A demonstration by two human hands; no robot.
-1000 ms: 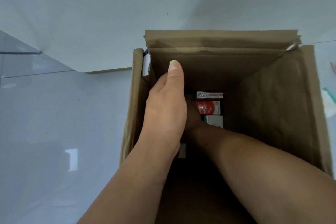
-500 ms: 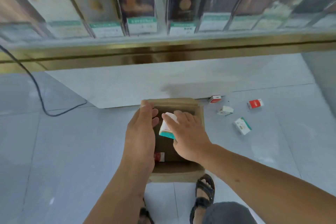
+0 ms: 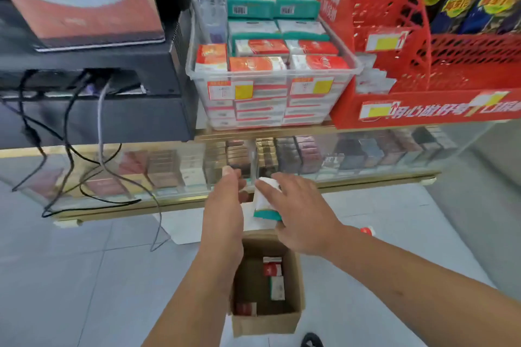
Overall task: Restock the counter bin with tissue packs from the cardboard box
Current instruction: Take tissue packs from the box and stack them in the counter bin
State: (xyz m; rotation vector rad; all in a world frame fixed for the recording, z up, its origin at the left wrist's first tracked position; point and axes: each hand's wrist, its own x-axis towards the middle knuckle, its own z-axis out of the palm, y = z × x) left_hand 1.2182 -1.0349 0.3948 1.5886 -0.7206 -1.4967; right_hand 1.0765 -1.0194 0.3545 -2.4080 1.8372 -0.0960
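Pinched in your right hand (image 3: 301, 214), fingers over the top and thumb hidden underneath: one white tissue pack (image 3: 265, 200), teal end down, roughly upright. It sits in the air above the cardboard box (image 3: 265, 324), in front of the glass display case (image 3: 352, 155) and well below the counter bin (image 3: 282, 105). Your left hand (image 3: 225, 203) hangs just beside the pack, back of hand up, fingers loosely bent, nothing in it that shows; motion blur there.

Box stands open on the floor between your forearms. Inside it: a red and white pack (image 3: 272, 267), a green-edged white pack (image 3: 277, 287) just below that, and a red pack (image 3: 246, 308) at the near left corner.

Bin is clear plastic, on the counter top, two price labels on its front wall. It's close to full: red and white packs in the front rows, teal and white packs at the back. Water bottle (image 3: 211, 8) upright at its back left corner; can't tell whether inside or behind.

Red perforated rack (image 3: 394, 36) touches the bin's right side. Black register (image 3: 127, 110) on its left, cables (image 3: 70, 135) hanging down. One red pack on the floor (image 3: 366, 230) by your right forearm.
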